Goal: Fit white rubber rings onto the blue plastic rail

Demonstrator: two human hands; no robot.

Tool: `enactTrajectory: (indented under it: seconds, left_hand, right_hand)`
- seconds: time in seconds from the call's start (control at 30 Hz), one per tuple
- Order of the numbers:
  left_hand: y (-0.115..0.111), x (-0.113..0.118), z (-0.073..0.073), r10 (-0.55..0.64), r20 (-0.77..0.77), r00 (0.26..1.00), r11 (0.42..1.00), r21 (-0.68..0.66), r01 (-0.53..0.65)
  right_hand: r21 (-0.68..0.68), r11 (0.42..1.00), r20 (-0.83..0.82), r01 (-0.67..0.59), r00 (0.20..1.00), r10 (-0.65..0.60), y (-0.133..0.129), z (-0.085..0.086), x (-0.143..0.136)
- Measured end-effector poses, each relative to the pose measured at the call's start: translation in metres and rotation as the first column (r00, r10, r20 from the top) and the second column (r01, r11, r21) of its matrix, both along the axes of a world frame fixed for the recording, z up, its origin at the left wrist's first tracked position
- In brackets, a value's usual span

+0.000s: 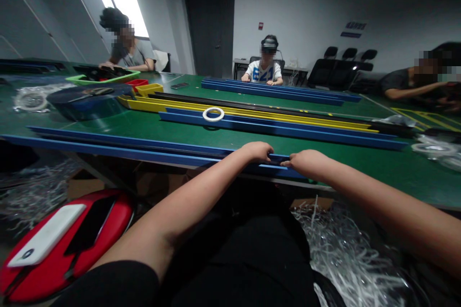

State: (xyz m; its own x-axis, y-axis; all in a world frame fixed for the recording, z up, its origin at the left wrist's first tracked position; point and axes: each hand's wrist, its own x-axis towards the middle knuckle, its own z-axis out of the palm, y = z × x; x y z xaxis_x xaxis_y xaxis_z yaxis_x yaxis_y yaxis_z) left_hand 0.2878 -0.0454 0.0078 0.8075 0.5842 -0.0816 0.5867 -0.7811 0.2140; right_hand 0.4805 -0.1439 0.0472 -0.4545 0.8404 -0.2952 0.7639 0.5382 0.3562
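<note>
A long blue channel strip [118, 150] with a dark inner groove lies along the near edge of the green table. My left hand [257, 151] is closed over it, fingers curled down at its groove. Close by on the right, my right hand [306, 160] is also closed, thumb and fingers pinched at the same strip. A narrow gap separates the two hands. Any small piece between the fingertips is too small to make out. Beyond the hands, a white tape roll [213, 114] rests on a second blue strip [281, 127].
Yellow strips [252, 113] and more blue strips [273, 92] lie farther back on the green table [144, 129]. A large dark blue roll [90, 100] stands left. Several people sit around the table. A red stool [118, 218] holds a white power bank [46, 235]; shredded strips [345, 249] lie below.
</note>
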Motion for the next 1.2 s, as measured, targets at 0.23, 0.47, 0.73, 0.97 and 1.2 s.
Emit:
enactTrajectory:
  seconds: [0.23, 0.47, 0.73, 0.97, 1.2]
  left_hand:
    - [-0.004, -0.003, 0.004, 0.000, 0.004, 1.000, 1.000, 0.002, 0.000]
    - [-0.004, -0.003, 0.005, 0.009, -0.002, 1.000, 1.000, -0.010, -0.009]
    - [-0.003, -0.003, 0.003, 0.007, 0.005, 1.000, 1.000, 0.013, -0.008]
    - [-0.004, -0.003, 0.003, 0.004, -0.008, 1.000, 1.000, 0.018, -0.004]
    - [-0.004, -0.003, 0.002, 0.009, -0.006, 1.000, 1.000, 0.022, -0.009]
  right_hand:
    - [0.015, 0.999, -0.058, -0.046, 0.997, 0.047, -0.011, 0.006, 0.026]
    - [0.035, 0.999, -0.062, -0.036, 0.997, 0.038, -0.021, 0.012, 0.063]
    - [0.023, 0.999, -0.044, 0.049, 0.998, -0.048, -0.017, -0.002, 0.064]
    - [0.000, 0.999, -0.031, 0.052, 0.998, -0.052, -0.014, -0.004, 0.055]
    - [0.004, 0.996, -0.024, 0.087, 0.996, -0.087, -0.013, -0.006, 0.051]
